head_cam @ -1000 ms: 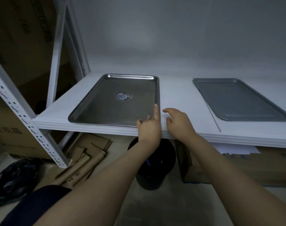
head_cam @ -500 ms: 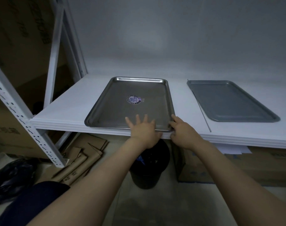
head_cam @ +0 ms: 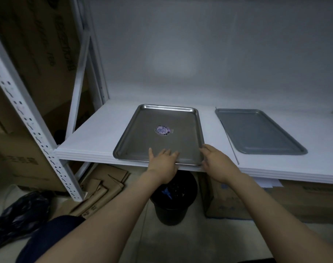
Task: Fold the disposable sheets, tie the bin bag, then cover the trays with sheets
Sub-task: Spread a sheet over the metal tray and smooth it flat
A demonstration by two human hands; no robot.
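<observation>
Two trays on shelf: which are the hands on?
The shiny steel tray with the round sticker, on the left: left hand lies flat on its near edge, right hand touches its near right corner. The dull grey tray stands untouched.

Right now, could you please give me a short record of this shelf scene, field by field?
shiny tray: on the white shelf, at its front edge, round sticker in the middle
grey tray: on the shelf to the right, apart from it
left hand: fingers flat on shiny tray's near rim
right hand: touches its near right corner
black bin: on floor below
</observation>
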